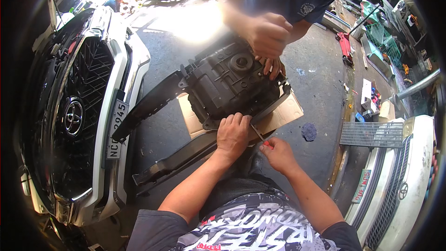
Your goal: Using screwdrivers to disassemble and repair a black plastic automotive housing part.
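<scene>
A boxy black car part [218, 88] with a round raised ring on top lies on flattened cardboard [290, 111] in front of me. My left hand [233, 135] is closed over its near edge, fingertips on top. In my right hand [280, 155] is a screwdriver [261, 138] with a red handle. Its thin shaft points up and left to the part's near edge, just beside my left fingers; the tip's exact contact is hard to make out. Across from me, a co-worker's hand [273, 67] rests on the far right corner, while their other fist [270, 32] is raised and blurred.
Long black strips [160, 97] extend from the part's left side and near edge. A white car front with a black grille [88, 107] stands at left. At right are a white bumper [409, 167], a grey grate [371, 134], a red floor jack [344, 46] and a dark rag [309, 131].
</scene>
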The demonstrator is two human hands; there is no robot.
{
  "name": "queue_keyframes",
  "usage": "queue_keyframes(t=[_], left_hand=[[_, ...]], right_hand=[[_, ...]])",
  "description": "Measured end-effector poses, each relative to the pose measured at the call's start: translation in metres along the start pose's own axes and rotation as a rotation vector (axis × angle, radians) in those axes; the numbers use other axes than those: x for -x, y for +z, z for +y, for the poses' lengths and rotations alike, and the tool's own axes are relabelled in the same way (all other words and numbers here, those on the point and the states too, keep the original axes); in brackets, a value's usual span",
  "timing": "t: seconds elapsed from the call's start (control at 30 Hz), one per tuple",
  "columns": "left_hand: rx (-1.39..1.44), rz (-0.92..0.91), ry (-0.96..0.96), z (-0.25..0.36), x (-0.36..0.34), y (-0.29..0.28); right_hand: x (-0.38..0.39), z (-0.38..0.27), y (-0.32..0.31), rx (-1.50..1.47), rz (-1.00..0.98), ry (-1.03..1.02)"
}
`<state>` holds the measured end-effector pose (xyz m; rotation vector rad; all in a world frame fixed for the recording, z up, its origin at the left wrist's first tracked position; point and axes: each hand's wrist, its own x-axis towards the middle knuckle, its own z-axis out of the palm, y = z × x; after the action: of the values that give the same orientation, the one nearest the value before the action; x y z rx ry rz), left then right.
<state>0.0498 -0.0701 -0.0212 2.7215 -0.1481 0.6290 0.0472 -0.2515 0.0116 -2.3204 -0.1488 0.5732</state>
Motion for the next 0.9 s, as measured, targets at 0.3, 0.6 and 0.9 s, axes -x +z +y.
queue_keyframes(t=[0.3,0.6,0.9], left_hand=[[-0.013,-0.003,0.021,-0.002,-0.001,0.006],[0.229,0.116,-0.030,0.007,0.014,-0.016],[1.777,-0.227,-1.225,0.046,0.029,0.022]], right_hand=[[-0.010,-0.019,-0.024,-0.016,-0.208,0.158],[-0.019,-0.018,-0.025,-0.398,-0.349,0.305],[-0.014,-0.007,-0.003,0.356,-0.018,-0.171]])
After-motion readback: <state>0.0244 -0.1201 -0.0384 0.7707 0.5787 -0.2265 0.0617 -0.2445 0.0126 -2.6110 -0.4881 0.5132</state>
